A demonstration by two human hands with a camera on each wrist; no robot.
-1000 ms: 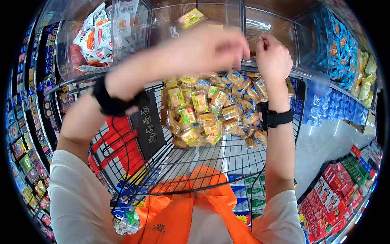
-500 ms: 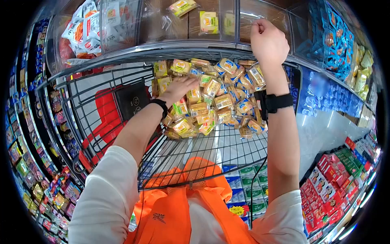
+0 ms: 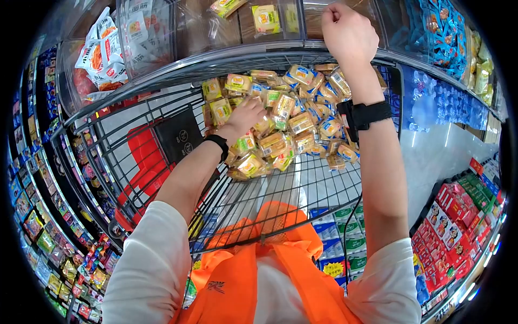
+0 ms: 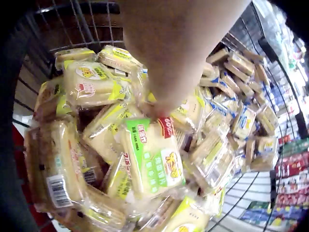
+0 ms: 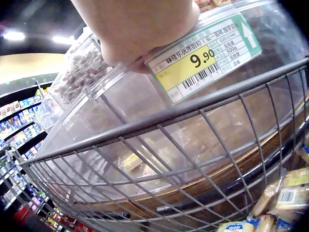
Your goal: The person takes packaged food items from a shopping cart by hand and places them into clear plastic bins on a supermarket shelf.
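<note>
Wrapped cakes (image 3: 302,123) lie heaped inside a wire shopping cart (image 5: 198,105), some with yellow-green labels, others with blue. The left hand (image 3: 248,114) rests on the left part of the heap, fingers bent down among the packs; whether it grips one cannot be told, since the fingertips are largely hidden. In the left wrist view, a pack with a green and red label (image 4: 152,162) lies just below that hand, tilted against its neighbours.

The right hand (image 3: 350,36) is over the front edge of a clear bin (image 3: 208,32) beyond the cart, its fingers curled in; whether they hold anything cannot be told. A price tag (image 5: 203,57) reading 9.90 is just beside it. Two more cakes (image 3: 266,19) lie in the bin, left of that hand.

To the left of the cakes, the cart has a black panel (image 3: 175,136) and a red seat (image 3: 144,154). White snack bags (image 3: 102,56) fill a bin at the far left, blue bags (image 3: 448,32) one at the far right. The person wears an orange vest (image 3: 232,289) and black wristbands (image 3: 371,115).
</note>
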